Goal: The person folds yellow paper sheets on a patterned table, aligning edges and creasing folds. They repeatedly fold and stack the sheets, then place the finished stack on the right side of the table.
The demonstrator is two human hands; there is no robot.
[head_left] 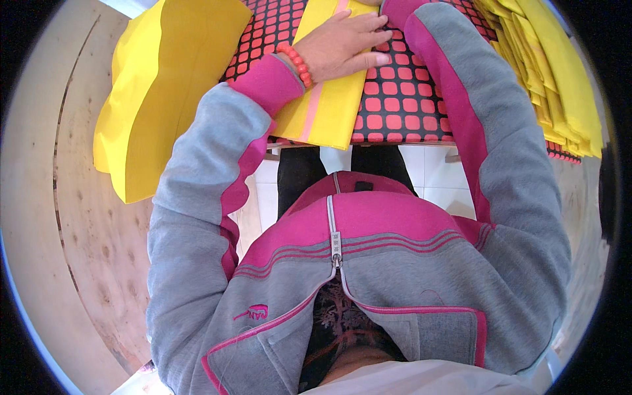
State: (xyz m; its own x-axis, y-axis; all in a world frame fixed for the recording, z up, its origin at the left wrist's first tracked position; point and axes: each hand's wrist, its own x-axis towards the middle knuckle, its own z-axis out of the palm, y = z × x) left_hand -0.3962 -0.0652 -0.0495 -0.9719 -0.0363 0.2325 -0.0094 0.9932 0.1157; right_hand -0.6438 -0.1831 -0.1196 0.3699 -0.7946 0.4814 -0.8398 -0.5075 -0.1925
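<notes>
My left hand (343, 47) lies flat with its fingers stretched out, a red bead bracelet round the wrist. Under it is a flat yellow strip of what looks like fabric (337, 115), with a pink stripe running lengthwise. The strip's near end reaches the front edge of the table. Only a sliver of my right hand (370, 2) shows at the top edge, close to the strip's far part; its fingers are cut off from view. My right sleeve reaches up across the patterned tablecloth (403, 105).
A large yellow sheet (141, 105) hangs over the left side, its lower part draped over wooden boards (99, 243). At the right, a layered pile of folded yellow pieces (559, 79) sits on the table. The table's front edge runs just ahead of my body.
</notes>
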